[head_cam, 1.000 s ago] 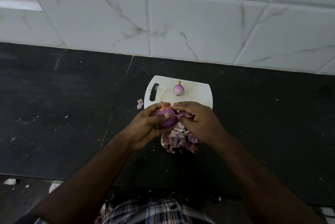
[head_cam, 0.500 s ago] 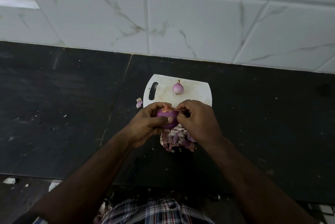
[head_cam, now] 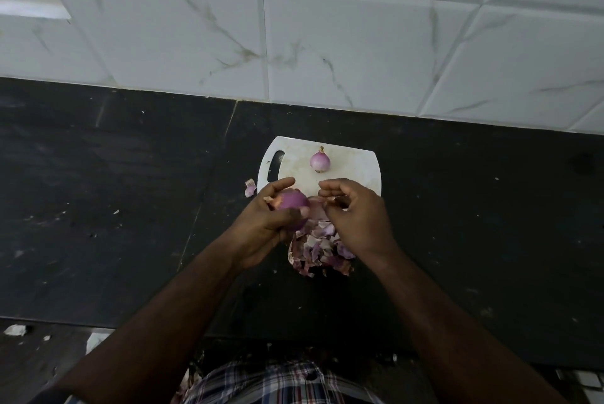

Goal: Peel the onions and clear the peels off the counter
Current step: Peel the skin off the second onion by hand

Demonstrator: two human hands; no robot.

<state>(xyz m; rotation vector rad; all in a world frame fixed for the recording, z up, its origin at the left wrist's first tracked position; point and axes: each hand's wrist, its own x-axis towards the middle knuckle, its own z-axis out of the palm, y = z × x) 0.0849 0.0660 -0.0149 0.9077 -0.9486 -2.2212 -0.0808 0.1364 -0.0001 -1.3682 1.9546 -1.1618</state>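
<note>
My left hand (head_cam: 266,224) grips a purple onion (head_cam: 292,200) above the near edge of a white cutting board (head_cam: 353,171). My right hand (head_cam: 356,217) pinches a strip of pale peel (head_cam: 318,207) that still hangs from the onion's right side. A second, smaller onion (head_cam: 320,161) stands on the board behind my hands. A heap of purple and white peels (head_cam: 318,248) lies on the black counter (head_cam: 114,207) under my hands, partly hidden by my right wrist.
One loose peel scrap (head_cam: 250,188) lies on the counter left of the board. The white tiled wall (head_cam: 327,44) rises behind the counter. Small white bits (head_cam: 16,330) lie on the floor at the lower left.
My hands have drawn apart. The left hand carried the onion left while the right hand pulled a strip of peel off to the right.
</note>
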